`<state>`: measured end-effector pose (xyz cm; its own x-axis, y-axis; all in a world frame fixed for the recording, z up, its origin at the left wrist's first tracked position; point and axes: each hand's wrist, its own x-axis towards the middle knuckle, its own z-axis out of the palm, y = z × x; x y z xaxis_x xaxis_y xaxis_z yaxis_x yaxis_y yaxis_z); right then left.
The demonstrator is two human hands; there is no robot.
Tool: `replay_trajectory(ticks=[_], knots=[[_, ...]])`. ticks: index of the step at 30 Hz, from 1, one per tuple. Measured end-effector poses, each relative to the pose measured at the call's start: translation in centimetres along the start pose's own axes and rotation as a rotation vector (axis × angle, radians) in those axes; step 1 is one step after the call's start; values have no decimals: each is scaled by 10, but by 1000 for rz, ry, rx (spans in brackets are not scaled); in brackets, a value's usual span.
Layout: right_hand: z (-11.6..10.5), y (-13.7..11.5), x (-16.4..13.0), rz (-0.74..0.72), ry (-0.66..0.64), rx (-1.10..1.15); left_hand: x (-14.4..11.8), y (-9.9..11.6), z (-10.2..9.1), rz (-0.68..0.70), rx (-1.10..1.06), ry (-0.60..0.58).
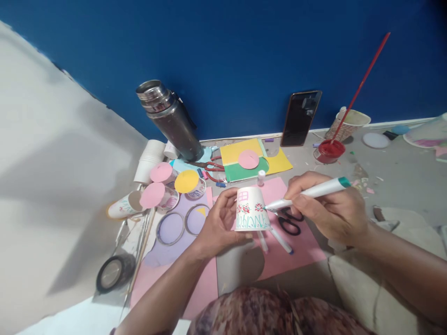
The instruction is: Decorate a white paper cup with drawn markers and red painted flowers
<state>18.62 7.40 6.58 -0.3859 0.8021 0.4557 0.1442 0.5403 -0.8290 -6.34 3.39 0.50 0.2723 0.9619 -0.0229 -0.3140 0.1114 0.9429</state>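
Observation:
My left hand (220,223) is closed around a white paper cup (252,221), held upside down. Drawn on its side are a pink window, red flowers and green grass. Between the fingers of my right hand (328,209) is a white felt-tip marker (310,191) with a green end, its tip at the cup's right side by a flower. Below the cup, black-handled scissors (289,226) and a blue-ended marker (282,241) lie on pink paper (307,253). Decorated cups with yellow (187,181) and pink paper discs (152,195) stand to the left.
A steel flask (174,123) stands at the back left, near a stack of white cups (149,160). A phone (301,118) leans on the blue wall. Right of it is a red paint jar (330,152) with a long stick. Tape rolls (111,274) lie left.

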Motion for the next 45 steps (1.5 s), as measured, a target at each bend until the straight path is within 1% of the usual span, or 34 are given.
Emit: replay_trajectory(ticks=[6,9,16,21,27,31,35,40,45], knots=[[0,-1,0,-28,11,20,-1,-4,-4,1,-5,-6],[2,-2,-1,-17,16,12,-2,-6,-4,9,0,-16],[2,-4,1,37,-30,10,-2,-8,-4,6,5,-2],[2,-3,0,-14,2,21,-2,-9,-5,-1,14,-7],[2,-4,-1,23,-28,19,-2,-12,-7,21,3,-16],[3,-5,-1,-2,-12,46,-1,-11,-5,25,18,-25],[3,-5,-1,33,-28,12,-1,-8,-3,28,11,-32],[3,-5,0,12,-18,7,-1,-8,-3,14,11,-19],[3,-4,1,29,-31,19,-1,-7,-2,7,32,-15]])
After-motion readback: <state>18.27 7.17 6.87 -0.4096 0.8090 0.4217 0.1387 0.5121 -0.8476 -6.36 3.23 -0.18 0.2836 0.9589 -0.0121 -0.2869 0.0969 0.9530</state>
